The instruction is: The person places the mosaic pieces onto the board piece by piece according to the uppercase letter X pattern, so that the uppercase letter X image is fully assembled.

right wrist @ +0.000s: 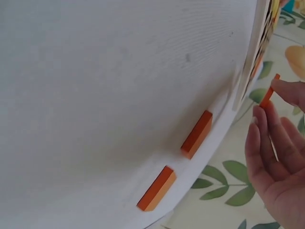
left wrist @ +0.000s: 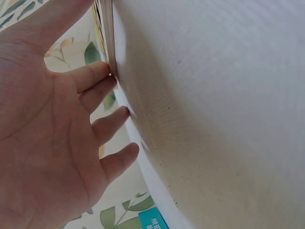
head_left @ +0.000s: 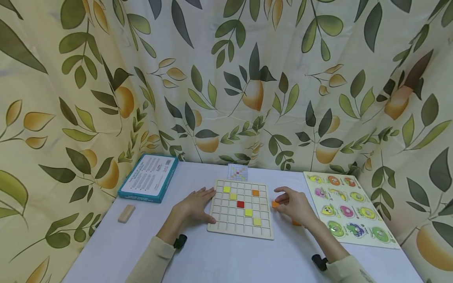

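Observation:
A square wooden grid board [head_left: 226, 228] lies flat on the white table. Several yellow tiles, a red tile [head_left: 240, 204] and an orange tile [head_left: 255, 193] sit in its cells. My left hand [head_left: 192, 206] rests at the board's left edge, fingers spread and the thumb near the lower corner; in the left wrist view its fingertips touch the side. Just off the right edge, my right hand [head_left: 297, 206] pinches another orange tile [right wrist: 269, 94] between thumb and fingers. Beneath that hand, two more orange tiles [right wrist: 197, 135] lie on the table, partly hidden in the head view.
A small card with a coloured grid pattern [head_left: 238, 171] stands behind the board. To the right lies a fruit picture board [head_left: 348, 204]. At the left are a teal-edged box [head_left: 148, 177] and a small wooden block [head_left: 126, 213]. A leaf-patterned curtain [head_left: 226, 129] surrounds the table.

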A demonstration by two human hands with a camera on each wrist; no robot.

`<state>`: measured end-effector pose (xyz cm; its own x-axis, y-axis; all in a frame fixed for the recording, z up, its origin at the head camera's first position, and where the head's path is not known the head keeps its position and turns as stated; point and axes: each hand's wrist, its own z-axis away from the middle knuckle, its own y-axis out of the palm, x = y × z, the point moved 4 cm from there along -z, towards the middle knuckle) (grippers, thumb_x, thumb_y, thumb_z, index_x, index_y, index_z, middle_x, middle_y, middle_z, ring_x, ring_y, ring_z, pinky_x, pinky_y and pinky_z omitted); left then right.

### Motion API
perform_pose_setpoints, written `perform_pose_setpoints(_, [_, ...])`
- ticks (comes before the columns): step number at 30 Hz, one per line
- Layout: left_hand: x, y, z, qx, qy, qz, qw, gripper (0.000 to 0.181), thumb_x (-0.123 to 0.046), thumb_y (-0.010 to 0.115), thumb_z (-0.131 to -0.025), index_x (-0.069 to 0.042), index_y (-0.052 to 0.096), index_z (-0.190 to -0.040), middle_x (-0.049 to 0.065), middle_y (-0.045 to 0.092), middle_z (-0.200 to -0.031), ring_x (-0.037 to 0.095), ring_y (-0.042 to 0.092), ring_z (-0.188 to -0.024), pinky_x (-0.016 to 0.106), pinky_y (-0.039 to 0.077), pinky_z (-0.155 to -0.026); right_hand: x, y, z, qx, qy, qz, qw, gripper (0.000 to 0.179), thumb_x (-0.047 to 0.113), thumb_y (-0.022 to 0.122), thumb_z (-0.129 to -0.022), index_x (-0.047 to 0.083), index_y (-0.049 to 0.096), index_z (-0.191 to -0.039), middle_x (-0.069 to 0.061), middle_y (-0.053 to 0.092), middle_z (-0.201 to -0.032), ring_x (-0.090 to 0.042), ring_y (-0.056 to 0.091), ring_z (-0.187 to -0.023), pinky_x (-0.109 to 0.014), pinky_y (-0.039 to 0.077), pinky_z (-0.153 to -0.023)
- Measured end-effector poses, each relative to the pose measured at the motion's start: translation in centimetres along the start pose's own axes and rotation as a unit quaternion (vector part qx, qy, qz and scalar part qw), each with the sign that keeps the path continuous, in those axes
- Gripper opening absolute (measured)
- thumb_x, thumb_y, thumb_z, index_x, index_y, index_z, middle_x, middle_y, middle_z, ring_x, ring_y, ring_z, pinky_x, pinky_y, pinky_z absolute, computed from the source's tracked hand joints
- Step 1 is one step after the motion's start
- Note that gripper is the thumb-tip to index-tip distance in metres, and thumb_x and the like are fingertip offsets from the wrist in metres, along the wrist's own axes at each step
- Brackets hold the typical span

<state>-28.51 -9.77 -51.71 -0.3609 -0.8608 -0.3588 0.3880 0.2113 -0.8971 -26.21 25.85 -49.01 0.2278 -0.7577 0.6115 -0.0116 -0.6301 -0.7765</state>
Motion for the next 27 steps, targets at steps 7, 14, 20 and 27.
perform_pose_setpoints(7, [0.0, 0.1, -0.1, -0.004, 0.001, 0.001, 1.0000, 0.109, -0.060, 0.086, -0.078, -0.018, 0.034, -0.165, -0.002, 0.027, -0.172, 0.027, 0.016, -0.161, 0.054, 0.018, -0.128, 1.1, 0.6, -0.9, 0.001, -0.008, -0.003, 1.0000, 0.056, 0.006, 0.087, -0.079, 0.004, 0.066, -0.132, -0.002, 0.078, -0.096, -0.019, 0.073, -0.087, -0.037, 0.061, -0.079])
perform_pose_setpoints(14, [0.1, 0.1, -0.2, -0.006, 0.001, 0.003, 1.0000, 0.110, -0.060, 0.086, -0.077, -0.018, 0.034, -0.165, -0.001, 0.027, -0.172, 0.028, 0.017, -0.161, 0.055, 0.019, -0.128, 1.9, 1.5, -2.0, -0.005, -0.013, -0.017, 0.9998, 0.056, 0.008, 0.090, -0.079, 0.004, 0.066, -0.130, -0.002, 0.078, -0.096, -0.019, 0.073, -0.087, -0.037, 0.062, -0.078])
perform_pose_setpoints(20, [0.3, 0.2, -0.3, -0.001, 0.002, -0.004, 1.0000, 0.111, -0.061, 0.085, -0.077, -0.017, 0.033, -0.165, -0.001, 0.027, -0.172, 0.029, 0.017, -0.161, 0.056, 0.019, -0.128, 2.3, 2.4, -2.8, 0.002, -0.009, -0.023, 0.9997, 0.057, 0.007, 0.090, -0.079, 0.003, 0.066, -0.131, -0.003, 0.078, -0.096, -0.018, 0.072, -0.086, -0.039, 0.063, -0.081])
perform_pose_setpoints(27, [0.1, 0.0, -0.1, -0.004, 0.002, 0.004, 1.0000, 0.111, -0.060, 0.087, -0.077, -0.016, 0.035, -0.164, 0.000, 0.028, -0.172, 0.030, 0.017, -0.160, 0.056, 0.019, -0.128, 3.2, 3.3, -4.0, 0.006, -0.011, -0.030, 0.9995, 0.058, 0.004, 0.090, -0.076, 0.003, 0.068, -0.129, -0.003, 0.078, -0.095, -0.019, 0.073, -0.087, -0.040, 0.061, -0.080])
